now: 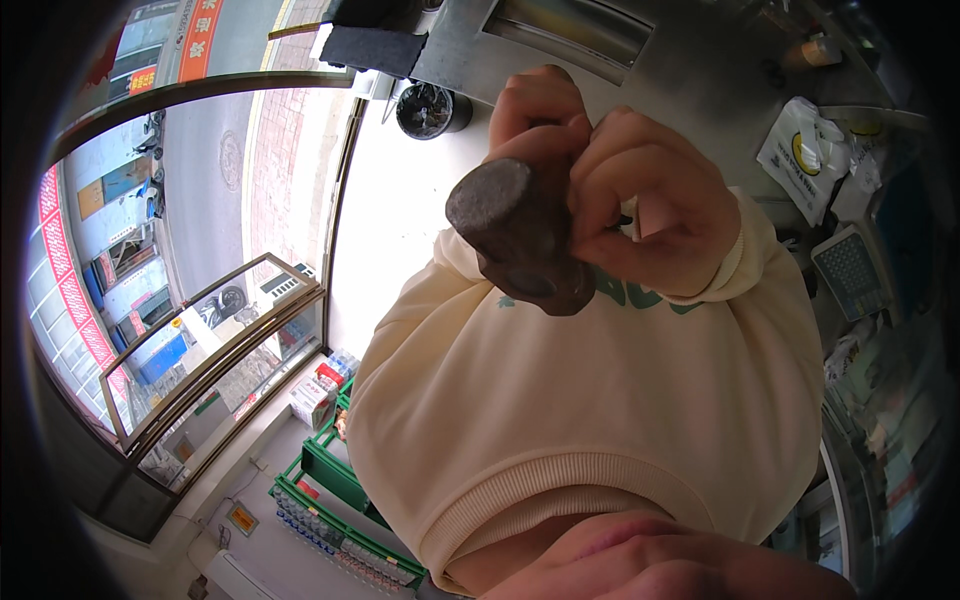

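A: Start with the hands. How do they stand?

B: Close together, in front of your chest. Your left hand (541, 108) is curled just beyond the brown lump (528, 238); how firmly it grips, I can't make out, since the lump hides part of it.

A: And the right?

B: Your right hand (665, 195) is bent into a loose ring, its fingers meeting the lump's right side. Whether they clamp it isn't clear either.

A: What is the lump like?

B: Dark, with a flat, rounded end at its upper left. It sits in front of your cream sweatshirt (600, 390), between you and the steel surface (452, 66).

A: And farther out?

B: On your left, a black bin (461, 112) stands near the surface. Beyond it is a window frame (200, 90) with a street (205, 165) outside. Lower down, there's a carton (313, 402) near a green shelf (340, 468).

A: On your right?

B: A white plastic bag (788, 150), with a blue gridded thing (850, 272) below it.
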Tool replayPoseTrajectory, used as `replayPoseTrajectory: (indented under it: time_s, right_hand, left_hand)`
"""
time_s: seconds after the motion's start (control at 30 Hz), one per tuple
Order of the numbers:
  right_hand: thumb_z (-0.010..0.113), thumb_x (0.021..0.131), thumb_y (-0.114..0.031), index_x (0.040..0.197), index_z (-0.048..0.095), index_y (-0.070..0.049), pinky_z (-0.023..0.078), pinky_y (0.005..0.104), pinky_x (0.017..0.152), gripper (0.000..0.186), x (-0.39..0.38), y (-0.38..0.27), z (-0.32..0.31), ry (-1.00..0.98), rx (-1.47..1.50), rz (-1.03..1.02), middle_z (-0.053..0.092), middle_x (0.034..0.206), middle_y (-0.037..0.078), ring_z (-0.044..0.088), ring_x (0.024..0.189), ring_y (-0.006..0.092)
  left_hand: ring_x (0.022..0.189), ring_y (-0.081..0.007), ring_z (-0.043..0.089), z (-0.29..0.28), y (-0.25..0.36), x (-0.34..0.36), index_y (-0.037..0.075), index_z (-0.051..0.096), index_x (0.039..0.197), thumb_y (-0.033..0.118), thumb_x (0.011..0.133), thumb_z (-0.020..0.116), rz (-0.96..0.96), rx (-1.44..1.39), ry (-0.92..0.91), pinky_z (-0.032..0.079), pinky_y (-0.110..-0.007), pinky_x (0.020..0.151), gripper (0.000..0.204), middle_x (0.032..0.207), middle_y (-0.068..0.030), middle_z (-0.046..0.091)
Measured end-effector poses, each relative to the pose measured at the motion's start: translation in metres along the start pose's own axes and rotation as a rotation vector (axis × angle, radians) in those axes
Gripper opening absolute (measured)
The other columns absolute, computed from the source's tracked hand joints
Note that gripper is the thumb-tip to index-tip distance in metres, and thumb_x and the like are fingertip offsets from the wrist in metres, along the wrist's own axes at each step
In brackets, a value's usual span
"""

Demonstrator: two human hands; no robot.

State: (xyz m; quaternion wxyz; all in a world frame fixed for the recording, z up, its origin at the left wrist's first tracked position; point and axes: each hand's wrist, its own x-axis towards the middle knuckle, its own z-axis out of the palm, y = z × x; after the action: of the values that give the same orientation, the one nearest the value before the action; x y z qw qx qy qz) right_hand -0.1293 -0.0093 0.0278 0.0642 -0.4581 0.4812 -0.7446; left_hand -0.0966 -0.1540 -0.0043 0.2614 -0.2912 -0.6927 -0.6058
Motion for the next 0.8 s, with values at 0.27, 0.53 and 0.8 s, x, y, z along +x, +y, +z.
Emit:
replayPoseTrajectory:
  time_s: [0.27,0.53,0.8]
  right_hand:
    - [0.079,0.066,0.004,0.083,0.068,-0.003,0.045,0.0292,0.071,0.022,-0.005,0.002,-0.002,0.025,0.102,0.005,0.058,0.082,0.005,0.059,0.082,0.0217]
    - [0.079,0.065,0.006,0.085,0.068,-0.003,0.044,0.0333,0.078,0.024,-0.001,0.000,-0.001,0.022,0.116,-0.027,0.058,0.084,0.005,0.059,0.089,0.0242]
    - [0.076,0.068,0.007,0.085,0.066,-0.002,0.047,0.0317,0.074,0.021,-0.001,-0.007,-0.006,-0.037,0.025,0.068,0.058,0.085,0.007,0.060,0.094,0.0261]
  left_hand:
    - [0.074,-0.0225,0.045,0.009,-0.006,0.001,0.007,0.052,0.102,-0.004,0.074,0.066,0.103,0.058,0.129,0.039,-0.031,0.061,0.033,0.089,-0.0089,0.048]
    - [0.075,-0.0232,0.047,0.014,-0.006,0.000,0.005,0.051,0.099,-0.007,0.075,0.064,0.114,0.070,0.183,0.041,-0.032,0.061,0.030,0.089,-0.0095,0.049]
    - [0.078,-0.0235,0.041,0.009,0.003,-0.004,0.006,0.051,0.102,-0.007,0.075,0.063,-0.027,-0.044,0.118,0.040,-0.033,0.063,0.032,0.090,-0.0093,0.044]
